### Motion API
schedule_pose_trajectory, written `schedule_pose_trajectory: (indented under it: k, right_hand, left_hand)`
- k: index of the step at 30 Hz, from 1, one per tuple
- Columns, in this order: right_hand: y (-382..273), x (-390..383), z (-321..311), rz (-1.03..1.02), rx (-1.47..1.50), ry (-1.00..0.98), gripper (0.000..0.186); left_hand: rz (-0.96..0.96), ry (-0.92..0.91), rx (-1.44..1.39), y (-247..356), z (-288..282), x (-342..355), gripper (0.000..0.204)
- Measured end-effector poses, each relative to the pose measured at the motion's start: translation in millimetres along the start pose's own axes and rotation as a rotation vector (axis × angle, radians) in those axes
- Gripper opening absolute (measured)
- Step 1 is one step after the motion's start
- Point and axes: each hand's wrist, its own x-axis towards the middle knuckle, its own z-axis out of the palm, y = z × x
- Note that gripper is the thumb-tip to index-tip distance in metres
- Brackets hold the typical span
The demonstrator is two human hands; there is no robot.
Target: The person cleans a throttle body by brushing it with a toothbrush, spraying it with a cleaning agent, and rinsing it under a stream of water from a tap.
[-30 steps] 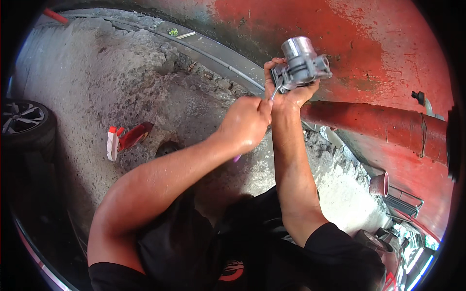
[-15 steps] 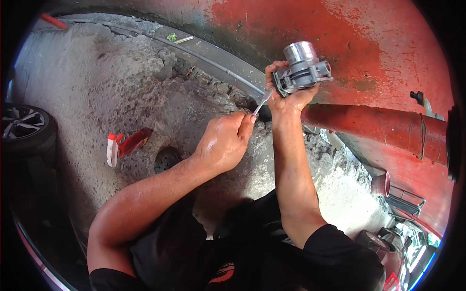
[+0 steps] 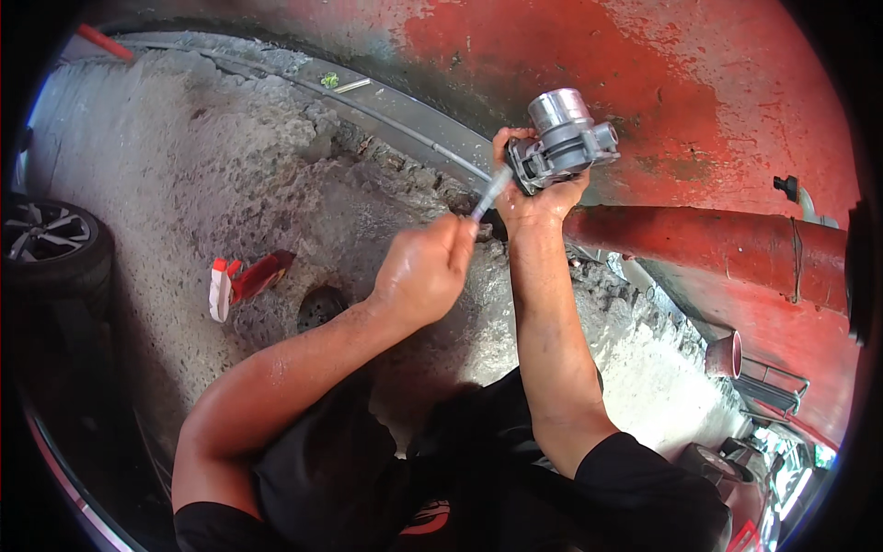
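— What do we see, starting at the far left?

— A car wheel (image 3: 46, 241) at the left edge, on rough grey ground (image 3: 166, 166). To its right a red and white bottle (image 3: 244, 281) lies on its side, with a dark round object (image 3: 320, 306) near it.

— And our hands?

— Our left hand (image 3: 425, 271) is clenched around the lower end of a thin grey tool (image 3: 490, 193), which slants up and right until its tip touches the metal part (image 3: 561, 143). Our right hand (image 3: 533, 189) is raised and grasps that grey metal part from beneath, its round cap uppermost.

— What lies farther right?

— A red pipe (image 3: 717, 253) runs right from behind our right wrist, in front of a worn red wall (image 3: 662, 83).
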Motion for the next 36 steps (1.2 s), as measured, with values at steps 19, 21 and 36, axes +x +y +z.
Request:
schedule_pose_trajectory:
  k: [19, 21, 36]
  right_hand:
    - [0.2, 12.5, -1.5, 0.057, 0.172, -0.220, 0.049]
    - [-2.0, 15.4, -10.5, 0.111, 0.168, -0.346, 0.051]
    - [-20.1, 20.0, -37.3, 0.371, 0.053, -0.843, 0.066]
  left_hand:
    - [-0.190, -0.054, -0.099, 16.5, 34.7, 26.0, 0.036]
    - [-0.168, -0.076, -0.082, 20.0, 25.3, 3.2, 0.035]
    - [-0.077, -0.295, 0.062, 35.6, -34.9, 32.8, 0.032]
